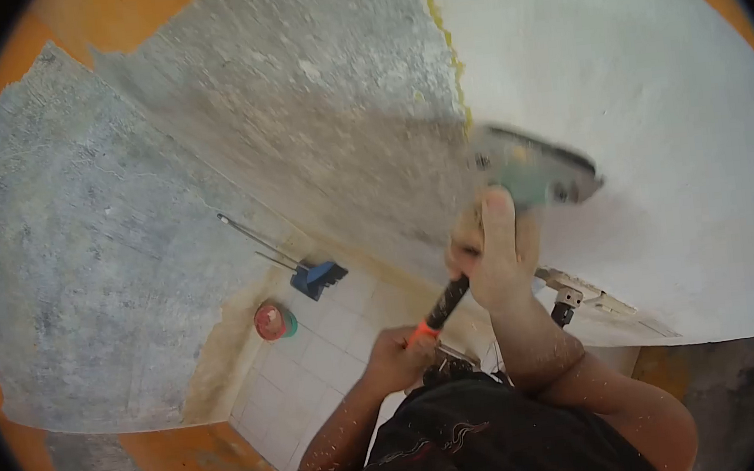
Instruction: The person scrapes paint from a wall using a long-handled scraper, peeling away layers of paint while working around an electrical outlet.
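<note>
Holding: one tool (525, 167), both hands on it, raised in front of the body.
Left hand (400, 359): fingers closed round the handle (446, 305), at its orange band (422, 332).
Right hand (501, 246): fingers wrapped round the tool just below its head, thumb (500, 210) pointing up along it.
Head (542, 174): motion-blurred, over the white coat (614, 58), left end near the yellow edge (457, 73) where the grey wall (316, 69) starts. Contact with the surface: can't tell.
Angle: I'd want the face flat to the surface; a tipped rim would probably gouge.
Pressure: light and even, right hand steering, left steadying the handle.
Strokes: overlapping, steady pace, no dwelling on one spot.
Yellow edge: go easy there; my guess is the coat chips first along that line.
Left forearm (346, 429): pale specks on it, so a mask and goggles seem sensible.
Floor (294, 366): bucket (272, 321) and blue dustpan (316, 279) near each other, well apart from both hands.
</note>
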`<act>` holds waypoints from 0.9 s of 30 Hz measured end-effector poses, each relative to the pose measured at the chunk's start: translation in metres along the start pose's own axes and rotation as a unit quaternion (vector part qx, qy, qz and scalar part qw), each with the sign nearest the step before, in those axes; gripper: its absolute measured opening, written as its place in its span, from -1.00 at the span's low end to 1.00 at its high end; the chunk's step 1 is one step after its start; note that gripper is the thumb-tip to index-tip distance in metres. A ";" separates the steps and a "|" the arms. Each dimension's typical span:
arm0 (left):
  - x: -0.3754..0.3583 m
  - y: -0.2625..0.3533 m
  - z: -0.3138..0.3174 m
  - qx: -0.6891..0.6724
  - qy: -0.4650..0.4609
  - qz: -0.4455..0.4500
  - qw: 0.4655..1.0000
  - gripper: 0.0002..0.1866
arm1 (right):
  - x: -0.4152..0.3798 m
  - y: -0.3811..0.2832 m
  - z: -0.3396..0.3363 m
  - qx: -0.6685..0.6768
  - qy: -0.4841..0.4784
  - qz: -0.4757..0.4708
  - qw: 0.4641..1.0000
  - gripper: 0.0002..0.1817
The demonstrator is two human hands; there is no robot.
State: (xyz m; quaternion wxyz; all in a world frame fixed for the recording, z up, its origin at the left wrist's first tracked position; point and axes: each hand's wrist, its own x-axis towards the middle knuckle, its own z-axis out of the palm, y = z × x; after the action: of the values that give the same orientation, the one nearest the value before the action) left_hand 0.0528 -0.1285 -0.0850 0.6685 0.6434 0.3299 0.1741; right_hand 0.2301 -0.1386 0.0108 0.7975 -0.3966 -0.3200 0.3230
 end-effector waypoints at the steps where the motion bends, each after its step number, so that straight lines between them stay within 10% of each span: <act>1: -0.006 -0.014 0.002 0.008 -0.004 -0.014 1.000 -0.40 | -0.009 0.006 -0.005 0.002 -0.004 -0.009 1.000 -0.61; 27: -0.022 0.002 -0.002 -0.045 -0.033 -0.104 0.993 -0.38 | -0.010 0.014 -0.009 -0.006 -0.004 0.083 0.997 -0.60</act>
State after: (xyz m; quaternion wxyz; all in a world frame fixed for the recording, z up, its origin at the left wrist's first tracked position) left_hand 0.0362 -0.1409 -0.0780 0.7214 0.5805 0.3648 0.0971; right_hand 0.2274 -0.1429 -0.0080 0.7642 -0.4254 -0.2915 0.3874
